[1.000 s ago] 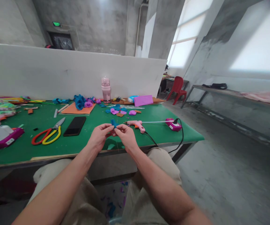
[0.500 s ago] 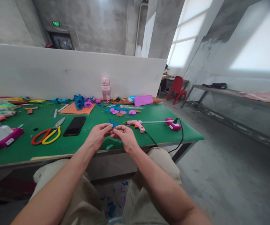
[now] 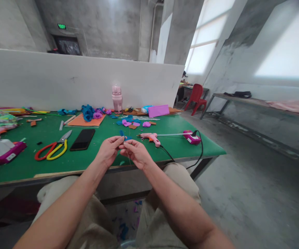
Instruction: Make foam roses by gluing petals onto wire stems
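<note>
My left hand (image 3: 110, 149) pinches a small blue paper piece (image 3: 121, 133) between thumb and fingers, over the table's front edge. My right hand (image 3: 136, 151) is closed at the same spot, its fingertips meeting the left ones around the paper. A thin strand (image 3: 129, 158) hangs below the fingers; I cannot tell whether it is wire or glue. Just right of the hands lies a pink glue gun (image 3: 151, 138) with a clear glue stick in its back. Cut blue and purple paper petals (image 3: 130, 121) lie beyond the hands.
On the green table (image 3: 108, 157) lie scissors (image 3: 54, 147), a black phone (image 3: 83, 139) and a magenta power strip (image 3: 191, 137) with the glue gun's cord. Finished paper flowers (image 3: 88, 112) and a pink bottle (image 3: 117, 98) stand at the back by a white partition (image 3: 87, 74).
The blue paper in my fingers has tilted and shifted slightly left. A thin strand now shows below my fingers. Both hands remain together in nearly the same place.
</note>
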A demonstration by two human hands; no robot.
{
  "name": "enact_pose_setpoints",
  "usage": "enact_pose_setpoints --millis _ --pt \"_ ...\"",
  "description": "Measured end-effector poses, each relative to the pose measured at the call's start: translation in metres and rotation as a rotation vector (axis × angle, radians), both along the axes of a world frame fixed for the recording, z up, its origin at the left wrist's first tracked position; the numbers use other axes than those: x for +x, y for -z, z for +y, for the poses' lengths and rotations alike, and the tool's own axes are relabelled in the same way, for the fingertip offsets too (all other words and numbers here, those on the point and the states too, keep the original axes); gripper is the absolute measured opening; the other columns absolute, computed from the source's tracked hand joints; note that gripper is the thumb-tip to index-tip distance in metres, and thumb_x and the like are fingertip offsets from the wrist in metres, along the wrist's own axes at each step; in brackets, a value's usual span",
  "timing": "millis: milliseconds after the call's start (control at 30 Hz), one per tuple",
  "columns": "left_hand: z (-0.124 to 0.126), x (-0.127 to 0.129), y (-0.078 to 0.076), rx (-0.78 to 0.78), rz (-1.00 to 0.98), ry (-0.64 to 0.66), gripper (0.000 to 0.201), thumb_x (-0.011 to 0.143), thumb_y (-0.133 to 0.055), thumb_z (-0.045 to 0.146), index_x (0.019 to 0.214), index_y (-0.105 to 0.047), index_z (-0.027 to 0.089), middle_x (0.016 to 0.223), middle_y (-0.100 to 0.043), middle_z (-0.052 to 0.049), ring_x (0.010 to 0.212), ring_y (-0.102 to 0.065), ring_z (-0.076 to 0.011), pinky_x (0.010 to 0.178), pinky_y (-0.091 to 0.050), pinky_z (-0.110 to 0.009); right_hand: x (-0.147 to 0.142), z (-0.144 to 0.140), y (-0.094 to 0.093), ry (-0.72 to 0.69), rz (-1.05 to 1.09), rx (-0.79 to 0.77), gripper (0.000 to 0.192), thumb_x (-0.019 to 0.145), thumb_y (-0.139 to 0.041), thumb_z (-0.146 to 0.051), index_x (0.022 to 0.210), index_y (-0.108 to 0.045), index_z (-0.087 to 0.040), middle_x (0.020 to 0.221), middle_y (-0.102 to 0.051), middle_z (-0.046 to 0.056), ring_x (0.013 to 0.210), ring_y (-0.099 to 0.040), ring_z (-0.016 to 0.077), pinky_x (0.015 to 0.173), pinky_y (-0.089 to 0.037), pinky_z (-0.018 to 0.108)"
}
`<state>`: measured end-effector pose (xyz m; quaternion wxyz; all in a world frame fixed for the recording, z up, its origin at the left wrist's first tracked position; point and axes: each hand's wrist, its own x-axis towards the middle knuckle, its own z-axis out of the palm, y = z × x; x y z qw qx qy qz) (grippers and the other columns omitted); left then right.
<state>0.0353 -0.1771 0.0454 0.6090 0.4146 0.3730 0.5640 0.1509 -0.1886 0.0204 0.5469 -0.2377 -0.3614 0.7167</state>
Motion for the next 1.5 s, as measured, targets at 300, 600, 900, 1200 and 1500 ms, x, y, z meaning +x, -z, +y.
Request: enact_pose_setpoints --millis 300,600,900,1200,1500 --pt "-0.001 0.0 -0.001 0.011 -0.052 0.014 0.025 0.051 -0.079 0.027 0.064 -0.063 0.012 0.055 -0.059 0.002 0.047 -0.05 -0.0039 0.041 -0.037 -0.013 0.001 -0.001 -0.002 -0.094 0.08 0.001 0.019 0.066 -0.072 -0.025 0.073 -0.059 -0.015 0.071 -0.069 0.0 0.056 -0.062 0.0059 0.064 -0.052 0.02" --pt "-0.004 0.001 -0.006 0.033 -0.009 0.018 0.028 0.051 -0.078 0.027 0.06 -0.055 0.013 0.051 -0.055 0.004 0.043 -0.046 -0.0036 0.04 -0.035 -0.015 0.003 -0.002 -0.002 -0.071 0.003 0.008 0.022 0.063 -0.073 -0.03 0.074 -0.06 -0.016 0.069 -0.067 -0.001 0.056 -0.061 0.0061 0.065 -0.051 0.021" --pt "0.002 0.002 0.001 0.167 0.089 -0.056 0.028 0.053 -0.076 0.029 0.058 -0.053 0.014 0.052 -0.052 0.005 0.049 -0.047 -0.0065 0.048 -0.036 -0.019 0.004 -0.002 -0.006 0.163 -0.295 0.225 0.021 0.059 -0.073 -0.034 0.068 -0.062 -0.018 0.062 -0.064 -0.002 0.061 -0.06 0.0125 0.066 -0.05 0.027" --pt "0.002 -0.002 0.0 0.16 0.134 0.006 0.027 0.056 -0.075 0.034 0.063 -0.058 0.014 0.056 -0.052 0.004 0.052 -0.045 -0.0065 0.053 -0.037 -0.02 0.006 0.001 -0.002 0.121 -0.259 0.201 0.022 0.059 -0.073 -0.034 0.068 -0.061 -0.017 0.063 -0.065 -0.002 0.061 -0.061 0.0119 0.066 -0.05 0.027" --pt "0.007 -0.016 -0.002 0.127 0.188 0.051 0.032 0.066 -0.066 0.043 0.081 -0.069 0.015 0.065 -0.057 0.0 0.062 -0.051 -0.0098 0.062 -0.041 -0.022 0.012 0.002 0.0 0.059 -0.188 0.115 0.023 0.061 -0.072 -0.033 0.072 -0.061 -0.016 0.067 -0.067 0.0 0.059 -0.061 0.0083 0.066 -0.049 0.023"
